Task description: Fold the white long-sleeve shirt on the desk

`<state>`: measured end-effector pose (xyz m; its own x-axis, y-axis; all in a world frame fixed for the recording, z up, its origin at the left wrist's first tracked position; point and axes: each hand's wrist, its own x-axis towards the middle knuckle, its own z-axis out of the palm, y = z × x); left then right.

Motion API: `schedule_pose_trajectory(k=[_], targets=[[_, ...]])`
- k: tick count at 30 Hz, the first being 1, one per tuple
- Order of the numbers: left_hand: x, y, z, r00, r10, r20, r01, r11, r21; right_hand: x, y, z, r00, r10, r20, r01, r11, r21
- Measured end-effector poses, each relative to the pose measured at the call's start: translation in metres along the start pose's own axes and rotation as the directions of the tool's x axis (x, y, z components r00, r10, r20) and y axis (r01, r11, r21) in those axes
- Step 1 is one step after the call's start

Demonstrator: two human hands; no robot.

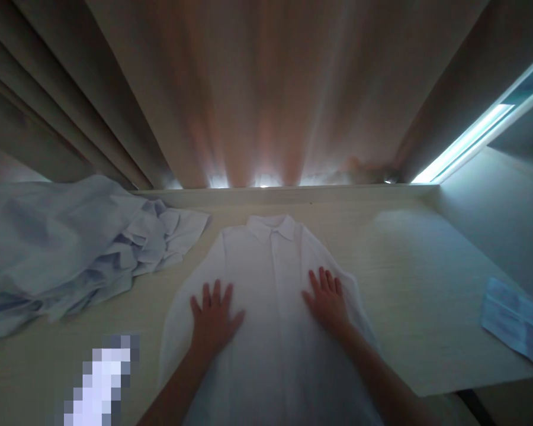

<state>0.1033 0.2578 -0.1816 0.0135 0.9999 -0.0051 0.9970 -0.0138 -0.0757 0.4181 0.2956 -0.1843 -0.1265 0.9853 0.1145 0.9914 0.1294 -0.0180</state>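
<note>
A white collared shirt (270, 307) lies flat and face up on a pale wooden table (417, 284), its collar pointing away from me. My left hand (213, 319) rests palm down on the shirt's left side, fingers spread. On the shirt's right side my right hand (326, 299) also presses flat with fingers apart. Neither hand holds anything.
A crumpled pile of light blue shirts (66, 248) covers the table's left part. A folded paper or packet (515, 322) lies near the right edge. Beige curtains (266, 94) hang behind the table, with a lit window strip (466, 142) at the right. A pixelated patch (100, 384) sits bottom left.
</note>
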Motion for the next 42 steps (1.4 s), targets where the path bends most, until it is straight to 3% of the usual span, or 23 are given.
schedule_pose_trajectory(k=[5,10,17,23,28,37,42], targets=[[0.033,-0.007,-0.001,0.999,0.012,0.034,-0.011,1.000,-0.011,0.028,0.000,0.003,1.000,0.008,-0.008,-0.008,1.000,0.021],[0.044,-0.011,-0.002,0.999,0.027,0.038,-0.027,1.000,0.005,0.037,-0.003,0.001,0.999,0.011,0.047,-0.013,0.999,0.037],[0.048,-0.015,-0.004,0.998,0.041,0.049,-0.041,0.999,0.003,0.031,-0.002,-0.005,0.999,-0.025,0.040,0.023,0.999,0.048],[0.042,-0.013,-0.013,0.998,0.065,-0.019,-0.065,0.998,-0.007,0.003,-0.008,-0.012,0.998,-0.063,-0.016,0.064,0.993,0.103],[0.008,-0.014,-0.010,0.994,0.081,-0.068,-0.082,0.996,-0.020,-0.032,-0.017,-0.021,0.995,-0.101,-0.017,0.103,0.986,0.134],[-0.090,-0.025,0.005,0.998,0.062,-0.024,-0.063,0.998,-0.030,-0.092,-0.036,-0.036,0.988,-0.132,-0.078,0.144,0.973,0.179],[-0.129,-0.020,0.011,0.994,0.102,-0.036,-0.103,0.994,-0.039,-0.112,-0.039,-0.029,0.998,-0.059,0.007,0.058,0.993,0.101]])
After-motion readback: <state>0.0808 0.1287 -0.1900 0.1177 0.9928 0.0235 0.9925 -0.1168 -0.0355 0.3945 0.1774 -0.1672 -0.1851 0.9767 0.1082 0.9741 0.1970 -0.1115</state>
